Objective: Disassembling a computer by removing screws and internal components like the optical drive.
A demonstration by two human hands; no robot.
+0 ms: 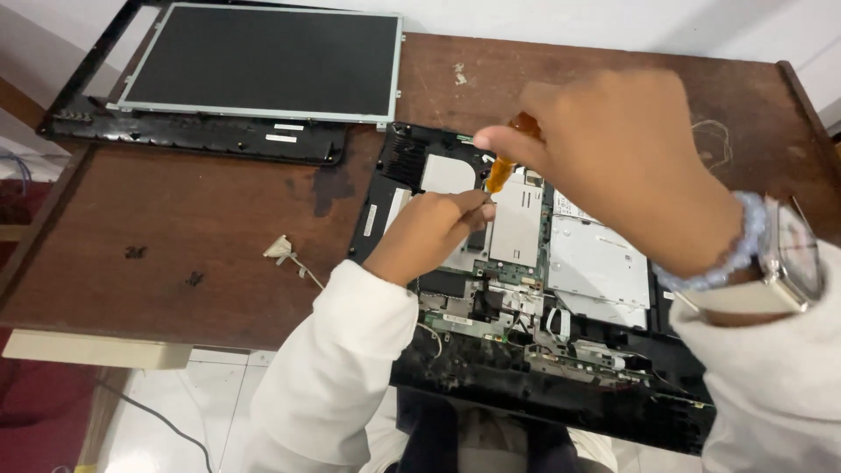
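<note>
Two hands work over an opened laptop base (561,350) that lies on the right half of a worn brown wooden table (201,263), its near edge hanging past the table's front. The left hand (431,229), in a white sleeve, reaches in from below with its fingers curled shut, the fingertips pinched near the lower end of an orange-handled screwdriver (504,166) where it meets the inner parts; whether they grip the shaft or only steady it cannot be told. The right hand (613,153), wearing a pale bead bracelet (718,263) and a wristwatch (788,263), comes in from the right and is closed round the screwdriver's handle, holding the tool nearly upright, thumb and forefinger pointing left. Inside the black base shell sit silver metal plates (596,263) toward the middle and right, with green circuit boards, cables and small connectors along the near side. At the table's far left corner a flat screen panel (263,61) rests in its black lid frame (184,136). A small white scrap (280,250) lies between them.
</note>
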